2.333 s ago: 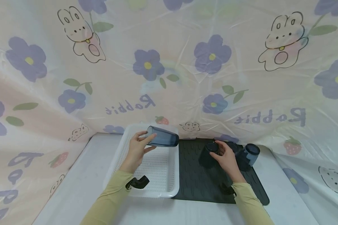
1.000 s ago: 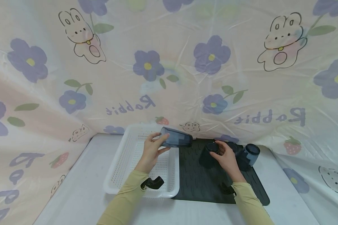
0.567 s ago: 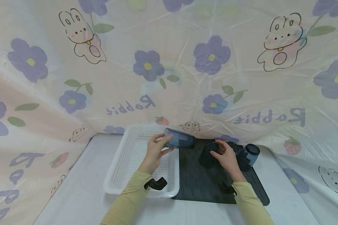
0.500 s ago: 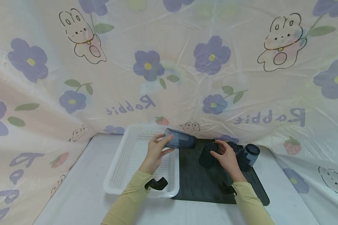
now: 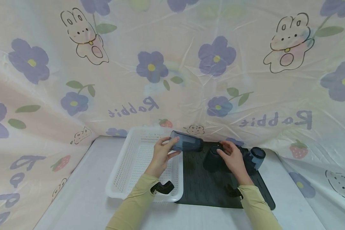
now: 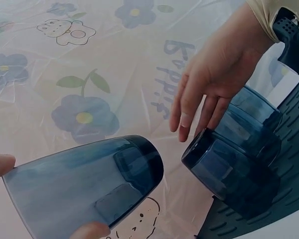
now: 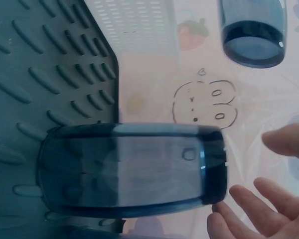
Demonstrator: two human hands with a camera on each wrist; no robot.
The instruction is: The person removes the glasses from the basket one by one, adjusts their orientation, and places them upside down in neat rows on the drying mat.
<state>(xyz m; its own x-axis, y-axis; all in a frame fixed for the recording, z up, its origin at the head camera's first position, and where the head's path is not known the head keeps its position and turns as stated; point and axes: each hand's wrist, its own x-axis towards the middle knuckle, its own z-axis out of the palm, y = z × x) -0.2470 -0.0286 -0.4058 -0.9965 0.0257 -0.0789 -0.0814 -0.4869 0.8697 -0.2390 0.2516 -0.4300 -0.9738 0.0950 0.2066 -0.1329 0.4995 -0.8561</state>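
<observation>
A translucent blue tumbler (image 5: 187,142) lies tilted nearly on its side in my left hand (image 5: 161,156), its thick base pointing right. Thumb and fingers grip it near the rim, in the air where the basket meets the mat. My right hand (image 5: 234,159) hovers beside the base of an upside-down blue tumbler (image 5: 212,163) on the dark drying mat (image 5: 201,188). In the right wrist view, thumb and fingers are spread apart and hold nothing; a fingertip is close to that tumbler's base (image 7: 214,167). Whether it touches is unclear.
Another upside-down tumbler (image 5: 256,159) stands at the mat's right side. One more, behind my right hand, is mostly hidden. The white perforated basket (image 5: 180,182) adjoins the mat's left edge. A printed curtain (image 5: 184,95) hangs right behind both.
My left hand has carried its tumbler rightward from over the basket toward the mat. The fingers of my right hand have come off the standing tumbler and moved slightly up and right.
</observation>
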